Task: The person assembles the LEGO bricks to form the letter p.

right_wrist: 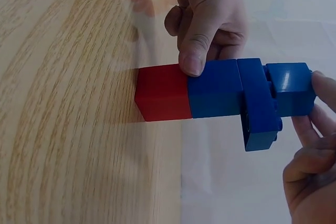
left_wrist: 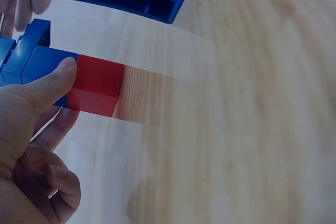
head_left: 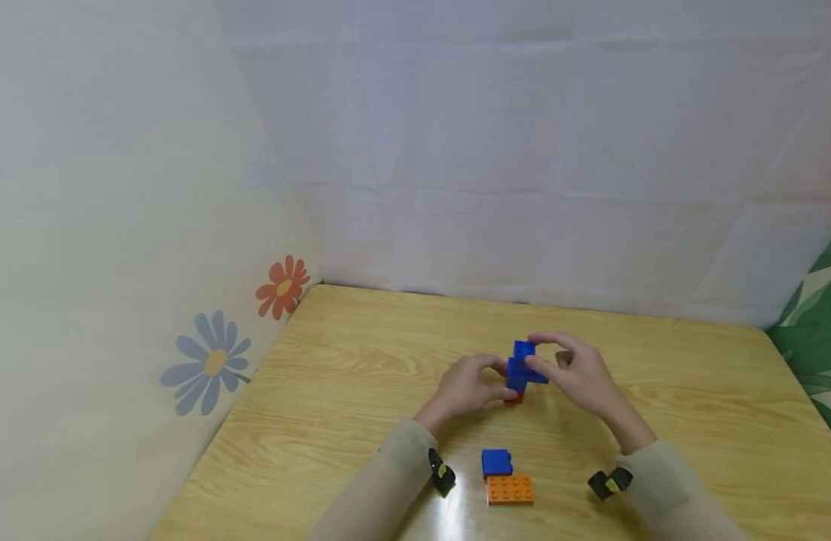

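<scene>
The left hand (head_left: 466, 387) pinched the block tower (right_wrist: 218, 93) low, presumably for stability, while the right hand (head_left: 583, 377) pinched its top blue block (right_wrist: 289, 78).

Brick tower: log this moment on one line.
left grip: holds tower near red base | right grip: pinches top blue brick | on table: orange brick, loose blue brick

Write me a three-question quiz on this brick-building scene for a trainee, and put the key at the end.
1. What colour is the bottom brick of the stack? A) Yellow B) Red C) Green
2. True or false: the left hand holds the stack lower than the right hand does.
3. Fill in: the eight-stud brick beside the loose blue brick on the table is ____.

Key: 1. B; 2. true; 3. orange.
</scene>
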The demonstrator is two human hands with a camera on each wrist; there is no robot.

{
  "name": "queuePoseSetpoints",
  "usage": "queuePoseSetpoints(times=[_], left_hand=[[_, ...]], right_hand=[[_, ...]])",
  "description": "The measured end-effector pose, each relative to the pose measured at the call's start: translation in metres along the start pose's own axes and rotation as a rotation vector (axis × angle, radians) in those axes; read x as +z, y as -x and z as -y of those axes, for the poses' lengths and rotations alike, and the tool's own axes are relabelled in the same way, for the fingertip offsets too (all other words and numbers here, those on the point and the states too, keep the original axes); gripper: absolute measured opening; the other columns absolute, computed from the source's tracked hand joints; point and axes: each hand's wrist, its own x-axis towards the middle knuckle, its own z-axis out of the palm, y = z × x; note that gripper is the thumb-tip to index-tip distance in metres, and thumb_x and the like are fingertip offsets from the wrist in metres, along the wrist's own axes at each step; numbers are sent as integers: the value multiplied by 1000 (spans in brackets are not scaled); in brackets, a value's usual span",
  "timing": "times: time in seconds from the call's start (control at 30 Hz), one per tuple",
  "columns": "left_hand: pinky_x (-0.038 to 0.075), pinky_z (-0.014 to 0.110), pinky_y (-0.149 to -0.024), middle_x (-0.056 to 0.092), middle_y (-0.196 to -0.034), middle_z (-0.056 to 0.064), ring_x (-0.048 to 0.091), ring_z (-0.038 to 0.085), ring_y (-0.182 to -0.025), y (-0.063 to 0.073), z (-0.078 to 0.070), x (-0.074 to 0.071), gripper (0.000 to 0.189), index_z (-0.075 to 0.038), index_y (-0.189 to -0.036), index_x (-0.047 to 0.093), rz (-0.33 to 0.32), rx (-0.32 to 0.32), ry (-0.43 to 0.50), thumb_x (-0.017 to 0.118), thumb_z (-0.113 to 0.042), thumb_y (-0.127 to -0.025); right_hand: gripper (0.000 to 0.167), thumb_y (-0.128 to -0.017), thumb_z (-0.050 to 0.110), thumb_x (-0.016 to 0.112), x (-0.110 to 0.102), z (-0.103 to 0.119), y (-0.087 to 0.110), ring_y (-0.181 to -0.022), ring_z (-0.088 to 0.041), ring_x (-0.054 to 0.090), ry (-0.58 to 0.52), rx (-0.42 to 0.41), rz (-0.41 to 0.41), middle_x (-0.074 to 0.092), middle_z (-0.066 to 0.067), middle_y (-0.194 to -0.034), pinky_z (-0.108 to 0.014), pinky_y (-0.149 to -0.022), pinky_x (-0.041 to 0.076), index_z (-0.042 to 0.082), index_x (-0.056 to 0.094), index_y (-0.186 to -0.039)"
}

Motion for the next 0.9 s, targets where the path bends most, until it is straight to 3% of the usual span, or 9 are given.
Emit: queuePoseSetpoints(times=[0.2,0.37,0.7,0.9], left_hand=[[48,46,-104,72,-108,-15,64,12,-115,-1,0,0,36,-21,-118,77,0,2,-3,86,-37,-87],[47,46,-104,72,-109,-15,64,12,-116,0,0,1,37,-21,-119,76,1,-3,-1,86,-36,-87],[49,44,-102,73,-108,-15,64,13,-115,0,-1,0,38,-21,-117,77,-11,8,-15,87,-39,-86],[48,45,-103,73,-109,-14,64,14,-115,0,-1,-1,37,-20,-118,77,-5,5,-3,88,-36,-86]], right_hand=[[33,-100,24,73,2,-1,0,-47,-12,36,-58,24,13,51,-5,-71,-26,-43,31,11,70,-130],[33,-101,20,71,5,-1,0,-45,-10,33,-103,27,8,48,0,-67,-26,-43,30,9,69,-132],[30,-102,19,70,9,-5,-1,-45,-9,33,-125,1,-16,54,-5,-72,-26,-42,30,8,71,-130],[28,-101,17,72,10,-4,-1,-48,-11,35,-114,-22,-29,69,-9,-96,-25,-44,31,7,73,-126]])
